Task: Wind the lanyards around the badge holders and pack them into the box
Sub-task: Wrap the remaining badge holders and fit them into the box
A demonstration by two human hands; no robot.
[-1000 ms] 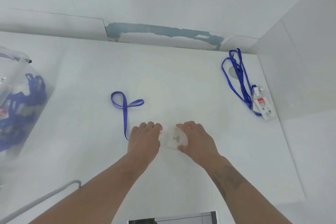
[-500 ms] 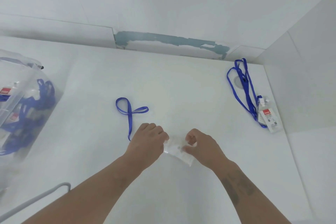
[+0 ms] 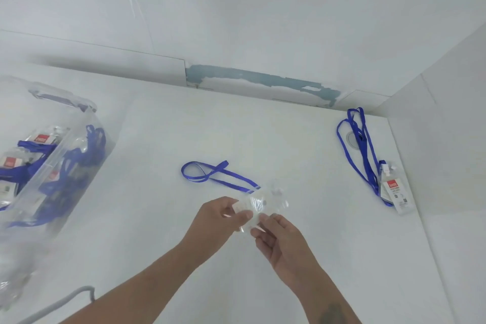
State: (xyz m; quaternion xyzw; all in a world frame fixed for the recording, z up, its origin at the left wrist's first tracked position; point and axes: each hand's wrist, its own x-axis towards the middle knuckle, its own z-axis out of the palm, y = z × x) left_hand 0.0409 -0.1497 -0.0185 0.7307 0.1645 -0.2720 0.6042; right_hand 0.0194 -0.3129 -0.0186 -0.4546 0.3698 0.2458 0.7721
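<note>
Only red label [image 3: 391,183] legible-ish (text blurred); hands pinch badge holder [image 3: 259,205].

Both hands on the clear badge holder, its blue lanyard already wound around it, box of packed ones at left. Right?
Not wound. In the head view the blue lanyard lies loose on the table beyond the badge holder. Left hand, right hand and box are as stated.

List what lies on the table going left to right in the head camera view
Clear box of packed badges → loose blue lanyard → left hand → clear badge holder held in both hands → right hand → unwound lanyard with badge.
</note>
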